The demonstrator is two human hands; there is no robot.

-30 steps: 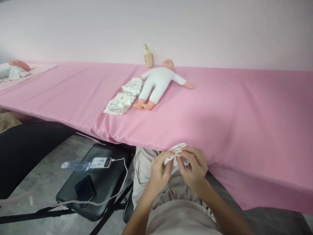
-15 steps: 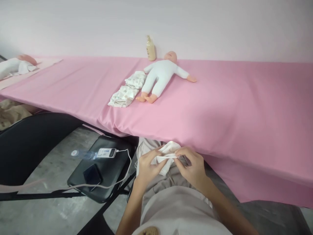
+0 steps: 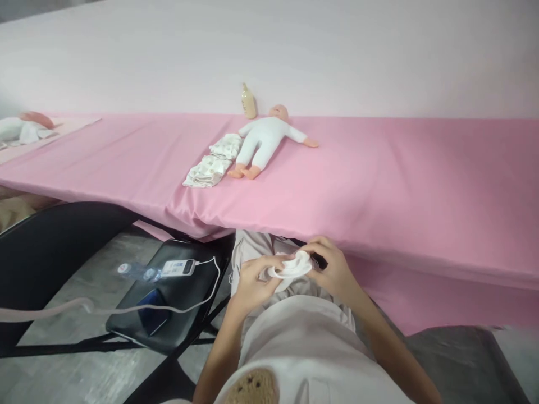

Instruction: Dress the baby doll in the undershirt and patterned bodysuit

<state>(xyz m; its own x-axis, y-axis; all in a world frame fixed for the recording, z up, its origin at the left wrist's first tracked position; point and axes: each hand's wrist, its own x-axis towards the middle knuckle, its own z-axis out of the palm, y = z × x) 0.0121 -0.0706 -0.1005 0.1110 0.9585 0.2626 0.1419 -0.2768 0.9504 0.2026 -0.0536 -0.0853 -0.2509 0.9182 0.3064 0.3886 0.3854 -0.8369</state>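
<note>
A small white cloth piece [image 3: 291, 269], bunched and curled, is held over my lap. My left hand [image 3: 257, 281] pinches its left side, and my right hand [image 3: 332, 268] grips its right side. Its exact kind cannot be made out; it looks like a soft baby garment or cloth. Beyond my hands, a baby doll [image 3: 263, 137] in a white suit lies on its back on the pink-covered table [image 3: 357, 185]. Folded patterned cloths [image 3: 210, 168] rest beside the doll's legs.
A pump bottle [image 3: 248, 102] stands by the wall. On my left, a black chair [image 3: 185, 292] holds a white device [image 3: 178, 267] with a cable, a plastic bottle [image 3: 137, 272] and a dark phone [image 3: 154, 317]. Another doll [image 3: 25, 128] lies at the far left.
Between my hands the white cloth has gone from spread and stretched to a more bunched, curled shape. The view has tilted slightly, so the table things sit lower and further left.
</note>
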